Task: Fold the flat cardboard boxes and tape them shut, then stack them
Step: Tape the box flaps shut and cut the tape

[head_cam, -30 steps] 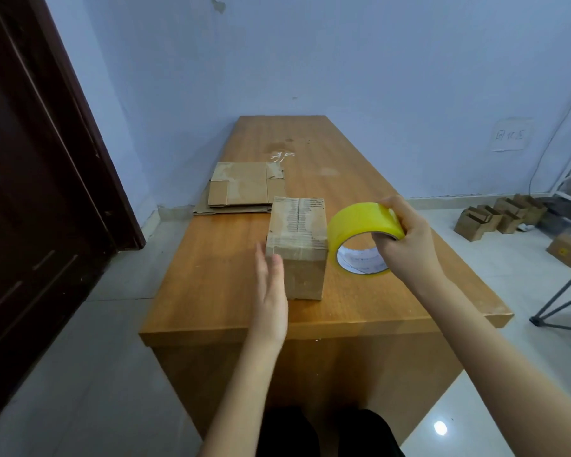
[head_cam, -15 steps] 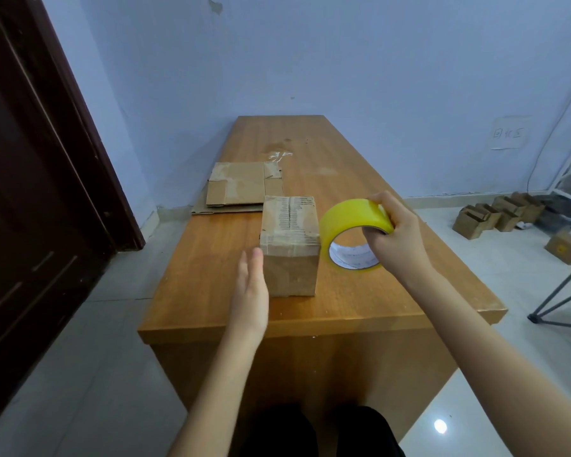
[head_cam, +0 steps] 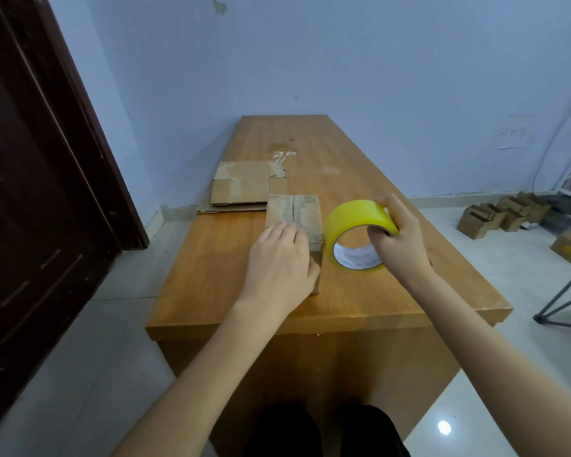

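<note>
Taping step: left hand (head_cam: 279, 262) lies flat on the box (head_cam: 297, 222), right hand (head_cam: 398, 240) pinches the tape (head_cam: 355, 225); next, a strip likely needs drawing across the seam.

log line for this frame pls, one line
step: taping | left hand: rests on folded box | right hand: holds yellow tape roll beside box | flat cardboard: behind box, unfolded

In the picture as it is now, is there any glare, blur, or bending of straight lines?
Head view: a bright spot of glare sits on the glossy floor tile; the wide lens bends the dark door frame and splays the table edges; light is soft, with faint shadows; the left hand on the folded box and the yellow tape roll look reasonably sharp.
</note>
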The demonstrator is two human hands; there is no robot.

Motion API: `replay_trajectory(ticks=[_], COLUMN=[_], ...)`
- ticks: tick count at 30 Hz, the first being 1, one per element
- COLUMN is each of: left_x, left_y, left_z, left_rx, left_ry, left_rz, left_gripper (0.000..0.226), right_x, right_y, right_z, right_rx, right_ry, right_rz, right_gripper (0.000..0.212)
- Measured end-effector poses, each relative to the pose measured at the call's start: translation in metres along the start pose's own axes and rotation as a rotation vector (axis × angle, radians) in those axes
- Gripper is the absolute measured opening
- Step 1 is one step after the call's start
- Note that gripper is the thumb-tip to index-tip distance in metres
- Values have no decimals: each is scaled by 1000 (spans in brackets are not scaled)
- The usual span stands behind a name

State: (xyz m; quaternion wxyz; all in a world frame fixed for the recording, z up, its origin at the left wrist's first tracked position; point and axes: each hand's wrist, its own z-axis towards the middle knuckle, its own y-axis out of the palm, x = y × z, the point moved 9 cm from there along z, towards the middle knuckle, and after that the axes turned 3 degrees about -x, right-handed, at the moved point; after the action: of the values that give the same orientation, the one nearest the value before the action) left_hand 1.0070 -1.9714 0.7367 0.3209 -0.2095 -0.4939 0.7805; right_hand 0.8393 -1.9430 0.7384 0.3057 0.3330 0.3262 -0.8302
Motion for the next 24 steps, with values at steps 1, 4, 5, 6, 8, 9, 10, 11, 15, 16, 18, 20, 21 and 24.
replay_trajectory(ticks=[1, 4, 5, 6, 8, 9, 10, 11, 15, 16, 18, 20, 21, 24], left_x=[3, 7, 8, 7, 3, 3, 5, 7, 11, 11, 11, 10, 10, 11], left_y=[-1, 4, 8, 11, 13, 13, 12, 10, 8, 11, 15, 16, 14, 11], left_z=[2, 1, 0, 0, 2, 2, 3, 4, 9, 10, 9, 9, 9, 10], left_rx=[-19, 4, -7, -9, -15, -21, -3, 7, 67, 54, 38, 78, 94, 131], left_ry=[13, 85, 100, 99, 52, 40, 47, 53, 72, 79, 87, 95, 101, 113], left_rz=[-8, -10, 16, 31, -7, -27, -34, -41, -40, -35, -27, -43, -53, -38], left_gripper=[41, 64, 70, 71, 67, 64, 63, 62, 55, 56, 61, 59, 54, 47], right_x=[0, 0, 1, 2, 3, 5, 5, 6, 9, 9, 8, 8, 10, 12], right_y=[-1, 0, 0, 1, 2, 3, 3, 3, 1, 1, 3, 4, 4, 7], right_z=[0, 1, 1, 1, 2, 2, 2, 2, 2, 2, 2, 2, 2, 0], right_rx=[1, -9, -12, -12, -6, -7, -10, -9, -11, -13, -23, -33, -49, -175], right_ry=[-2, -3, 7, 14, 32, 43, 51, 56, 70, 68, 60, 66, 72, 110], right_rz=[3, 7, 9, 13, 29, 37, 40, 41, 36, 36, 40, 47, 55, 94], right_gripper=[25, 21, 23, 27, 38, 41, 42, 42, 38, 37, 35, 32, 28, 10])
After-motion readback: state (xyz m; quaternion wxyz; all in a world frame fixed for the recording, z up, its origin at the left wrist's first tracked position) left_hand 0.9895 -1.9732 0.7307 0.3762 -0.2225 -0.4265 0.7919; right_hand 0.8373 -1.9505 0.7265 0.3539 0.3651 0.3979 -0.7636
